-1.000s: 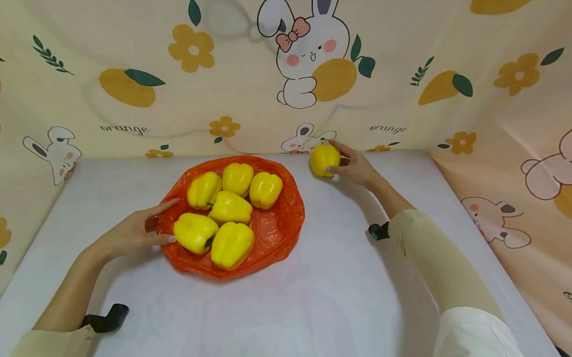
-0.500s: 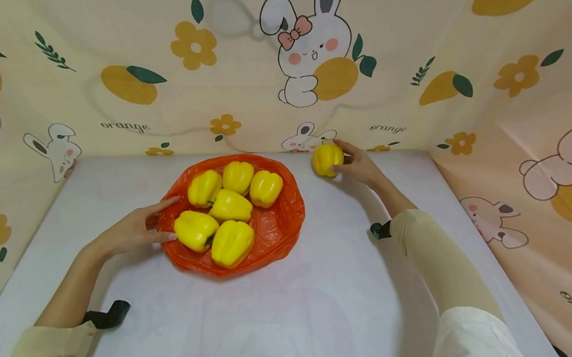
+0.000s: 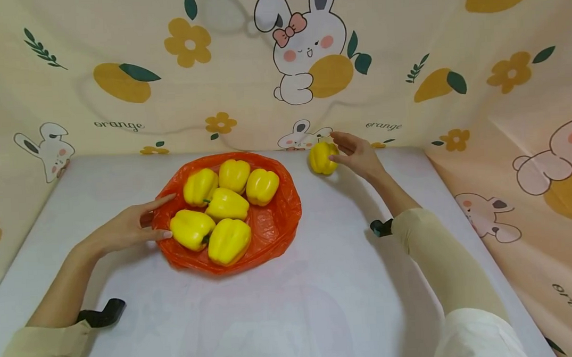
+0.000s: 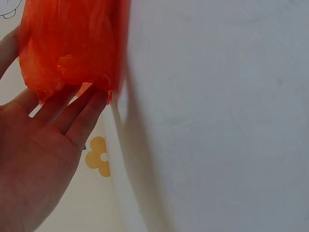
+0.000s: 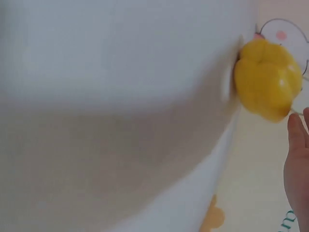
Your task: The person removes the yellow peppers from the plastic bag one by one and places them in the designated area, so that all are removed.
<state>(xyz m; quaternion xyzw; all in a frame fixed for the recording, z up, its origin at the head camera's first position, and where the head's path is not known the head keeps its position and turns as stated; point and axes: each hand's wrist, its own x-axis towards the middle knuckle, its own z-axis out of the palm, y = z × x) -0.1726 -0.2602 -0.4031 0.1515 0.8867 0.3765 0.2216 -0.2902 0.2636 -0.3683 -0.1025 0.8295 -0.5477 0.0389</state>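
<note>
In the head view, a round red plastic-lined container [image 3: 283,234] holds several yellow bell peppers [image 3: 228,242]. The left hand [image 3: 127,225] grips its left rim, thumb and index finger over the edge. From the left wrist, that hand [image 4: 38,154] has its fingers partly behind the red plastic [image 4: 72,48]. A single yellow pepper [image 3: 322,158] sits on the table at the back, right of the container. Beside it the right hand [image 3: 360,156] is open, its thumb at the pepper's right side. The right wrist view has fingers [image 5: 297,140] just below this pepper [image 5: 268,79].
A pale table [image 3: 273,317] spreads under both arms. Printed cloth [image 3: 243,84] with rabbits, flowers and oranges stands behind it and along both sides. A black strap piece [image 3: 105,314] shows at the left wrist, another [image 3: 381,227] at the right.
The right hand's fingers have loosened and lifted off the single pepper, which stays near the back edge. The left hand stays at the container's rim. The head view has shifted slightly.
</note>
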